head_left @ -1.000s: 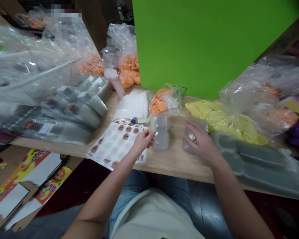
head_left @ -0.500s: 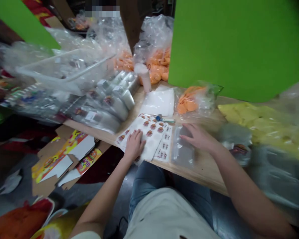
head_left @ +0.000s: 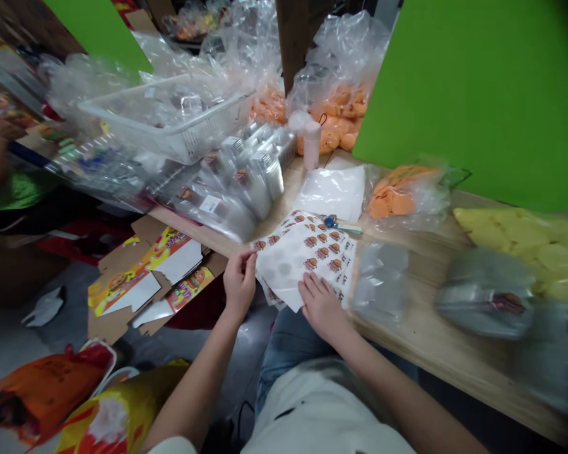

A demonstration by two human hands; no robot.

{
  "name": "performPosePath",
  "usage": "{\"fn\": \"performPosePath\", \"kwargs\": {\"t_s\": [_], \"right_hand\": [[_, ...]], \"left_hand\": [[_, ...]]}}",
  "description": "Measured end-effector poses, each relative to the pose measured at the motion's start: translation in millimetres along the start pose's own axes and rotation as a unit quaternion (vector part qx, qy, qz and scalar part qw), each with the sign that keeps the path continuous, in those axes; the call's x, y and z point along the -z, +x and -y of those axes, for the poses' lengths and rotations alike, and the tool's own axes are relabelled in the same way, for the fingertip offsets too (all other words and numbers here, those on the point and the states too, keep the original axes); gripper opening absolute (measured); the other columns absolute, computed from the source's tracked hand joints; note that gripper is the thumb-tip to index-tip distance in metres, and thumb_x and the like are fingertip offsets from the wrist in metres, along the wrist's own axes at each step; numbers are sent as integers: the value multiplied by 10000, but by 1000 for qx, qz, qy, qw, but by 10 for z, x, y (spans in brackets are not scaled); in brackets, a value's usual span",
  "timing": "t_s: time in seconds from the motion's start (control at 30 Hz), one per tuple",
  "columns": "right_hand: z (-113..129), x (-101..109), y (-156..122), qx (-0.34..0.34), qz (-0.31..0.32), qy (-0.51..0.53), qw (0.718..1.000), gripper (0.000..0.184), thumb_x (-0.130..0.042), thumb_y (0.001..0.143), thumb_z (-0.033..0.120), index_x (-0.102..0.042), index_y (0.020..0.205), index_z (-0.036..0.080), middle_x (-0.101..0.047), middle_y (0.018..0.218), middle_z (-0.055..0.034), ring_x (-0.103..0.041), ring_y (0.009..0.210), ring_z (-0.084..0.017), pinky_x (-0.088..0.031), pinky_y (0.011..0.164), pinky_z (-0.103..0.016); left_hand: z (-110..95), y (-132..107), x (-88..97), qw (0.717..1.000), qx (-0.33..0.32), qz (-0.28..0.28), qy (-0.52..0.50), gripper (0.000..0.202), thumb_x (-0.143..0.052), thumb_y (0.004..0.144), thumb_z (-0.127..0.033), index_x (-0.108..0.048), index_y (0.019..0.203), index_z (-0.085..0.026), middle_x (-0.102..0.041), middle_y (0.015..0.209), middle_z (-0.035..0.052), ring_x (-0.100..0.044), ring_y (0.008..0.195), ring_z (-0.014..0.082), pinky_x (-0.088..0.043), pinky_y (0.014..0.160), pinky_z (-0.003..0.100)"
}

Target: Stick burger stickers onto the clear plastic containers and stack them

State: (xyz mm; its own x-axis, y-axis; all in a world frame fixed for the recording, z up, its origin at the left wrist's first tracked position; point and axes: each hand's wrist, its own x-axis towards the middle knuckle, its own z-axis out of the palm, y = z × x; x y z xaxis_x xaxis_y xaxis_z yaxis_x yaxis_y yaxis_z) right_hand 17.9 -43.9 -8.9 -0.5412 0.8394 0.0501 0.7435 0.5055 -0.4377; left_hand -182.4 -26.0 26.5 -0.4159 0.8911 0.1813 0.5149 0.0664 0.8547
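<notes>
A pale wood surface (head_left: 421,340) carries white sticker sheets printed with burger logos (head_left: 307,252), a flat clear plastic bag (head_left: 381,284), a translucent white plastic sheet (head_left: 334,192), a clear bag of orange discs (head_left: 397,198), a pale pink cylindrical tube (head_left: 312,145), rows of silver tins in plastic wrap (head_left: 246,195) and what looks like a small blue-handled tool (head_left: 336,222)

Smooth pale wood-grain tabletop (head_left: 421,321), low sheen. White paper sticker sheets (head_left: 307,258), near centre, smooth, faintly glossy. Crinkled clear plastic bag (head_left: 341,47), far, high gloss. Flat green board (head_left: 478,94), far right, matt. White plastic basket (head_left: 170,135), far left, smooth.
</notes>
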Motion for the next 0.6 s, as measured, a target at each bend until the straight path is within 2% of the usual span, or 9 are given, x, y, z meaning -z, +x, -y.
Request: {"fn": "performPosePath", "kwargs": {"t_s": [0.03, 0.1, 0.17, 0.2, 0.23, 0.3, 0.4, 0.5, 0.6], "right_hand": [[-16, 29, 2, -15, -14, 24, 999, 363, -478, 811, 156, -563, 1164, 146, -521, 1290, -143, -425, 1247, -258, -355, 1016, -442], [-3, 129, 40, -57, -47, 59, 996, 325, -392, 862, 170, -585, 1122, 145, -597, 1180, -134, -523, 1139, -231, -402, 975, -411], [78, 227, 87, -82, -69, 65, 992, 363, -307, 895, 181, -563, 1145, 118, -613, 1122, -148, -554, 1075, -227, -425, 944, -407], [137, 264, 101, -80, -72, 71, 992, 370, -304, 897, 192, -555, 1157, 112, -610, 1120, -150, -551, 1069, -228, -429, 940, -402], [199, 290, 103, -69, -71, 77, 992, 362, -333, 889, 210, -555, 1159, 118, -606, 1126, -141, -546, 1070, -227, -435, 937, -391], [308, 315, 76, -21, -54, 101, 993, 363, -420, 848, 226, -555, 1172, 135, -591, 1168, -121, -530, 1091, -218, -438, 945, -365], [349, 303, 19, 38, -52, 190, 980, 372, -489, 790, 204, -575, 1151, 179, -599, 1173, -79, -526, 1100, -194, -432, 961, -341], [233, 251, 35, -19, -114, 250, 961, 277, -425, 840, 217, -623, 1033, 197, -637, 1036, -74, -576, 970, -180, -482, 856, -336], [90, 183, 120, -107, -173, 246, 948, 278, -433, 860, 300, -615, 1023, 168, -608, 968, -108, -571, 880, -206, -492, 764, -367]], "left_hand": [[-1, -130, 79, 998, 54, 23, -28, 253, -494, 830, -404, -615, 867, -186, -633, 815, 46, -589, 793, 169, -454, 743, 265], [-12, -433, 147, 964, 181, 154, -116, 333, -498, 813, -469, -631, 784, -165, -626, 701, 46, -589, 684, 158, -447, 630, 242], [-60, -731, 75, 882, 276, 293, -244, 415, -538, 768, -532, -654, 876, -148, -668, 818, 93, -622, 763, 183, -467, 652, 257], [-100, -850, -6, 849, 289, 310, -315, 476, -606, 713, -537, -632, 1001, -159, -662, 978, 115, -621, 888, 204, -477, 737, 280], [-146, -937, -105, 831, 281, 293, -380, 595, -690, 624, -537, -596, 1087, -175, -624, 1108, 124, -598, 986, 221, -473, 805, 297], [-244, -1000, -312, 822, 269, 210, -456, 695, -760, 556, -484, -551, 1149, -187, -559, 1231, 119, -549, 1093, 225, -441, 906, 303], [-338, -877, -520, 808, 315, 69, -492, 482, -712, 675, -365, -572, 1091, -166, -589, 1191, 94, -571, 1059, 176, -432, 934, 265], [-347, -701, -572, 779, 388, -4, -492, 401, -677, 717, -241, -562, 1095, -170, -607, 1162, 83, -622, 934, 153, -495, 831, 264], [-343, -615, -559, 770, 409, 4, -490, 462, -687, 699, -180, -538, 1136, -203, -612, 1163, 71, -644, 862, 155, -526, 755, 278]]}}
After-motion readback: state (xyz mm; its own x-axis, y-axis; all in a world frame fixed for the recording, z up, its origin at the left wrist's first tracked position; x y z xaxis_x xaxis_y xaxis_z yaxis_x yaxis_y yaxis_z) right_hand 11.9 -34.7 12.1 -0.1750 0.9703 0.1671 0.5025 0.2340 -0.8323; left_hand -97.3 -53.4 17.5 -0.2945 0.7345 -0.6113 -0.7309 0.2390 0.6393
